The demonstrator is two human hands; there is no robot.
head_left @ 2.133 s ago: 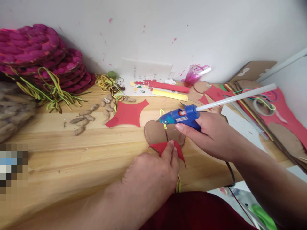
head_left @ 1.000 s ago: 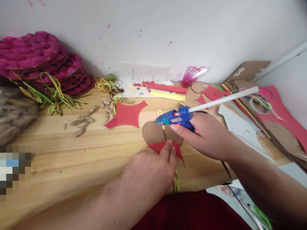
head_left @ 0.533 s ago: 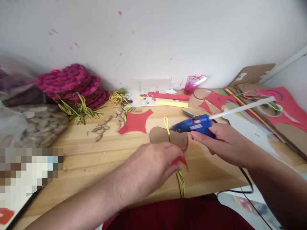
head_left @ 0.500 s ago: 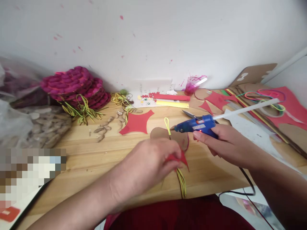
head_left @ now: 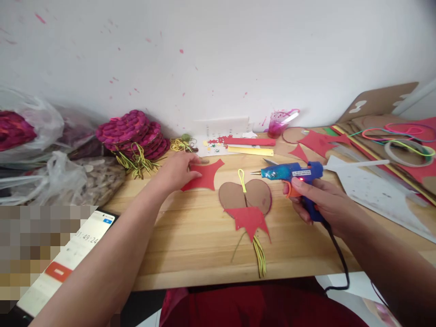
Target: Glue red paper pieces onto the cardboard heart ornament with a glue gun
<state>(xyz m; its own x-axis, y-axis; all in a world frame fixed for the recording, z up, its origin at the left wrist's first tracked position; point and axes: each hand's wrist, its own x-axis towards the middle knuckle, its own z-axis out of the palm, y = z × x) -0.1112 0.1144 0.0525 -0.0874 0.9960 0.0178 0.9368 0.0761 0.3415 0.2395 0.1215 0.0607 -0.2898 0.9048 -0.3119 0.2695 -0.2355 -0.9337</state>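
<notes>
My right hand [head_left: 322,200] is wrapped round the handle of a blue hot glue gun [head_left: 289,172] with an orange trigger, its nozzle pointing left. A white glue stick [head_left: 357,164] sticks out of its back end. Left of the nozzle lies a brown cardboard heart [head_left: 231,196] with a yellow cord loop [head_left: 241,175] at its top. A jagged red piece [head_left: 250,220] covers its lower tip, and yellow cord strands [head_left: 260,256] hang below. My left hand [head_left: 179,171] is over the left side of a red curved-edge scrap [head_left: 206,176], thumb and forefinger apart; its other fingers are partly hidden.
Braided magenta discs [head_left: 131,129] are stacked at the back left, beside a plastic bag of peanuts [head_left: 105,175]. A phone [head_left: 85,250] lies at the front left. Scissors [head_left: 269,161], a stained cup [head_left: 276,123] and red scraps [head_left: 322,144] lie behind the glue gun.
My left hand has left the red piece on the heart and moved left and away, to the peanuts by the red scrap. The glue gun has shifted slightly; the view has turned left.
</notes>
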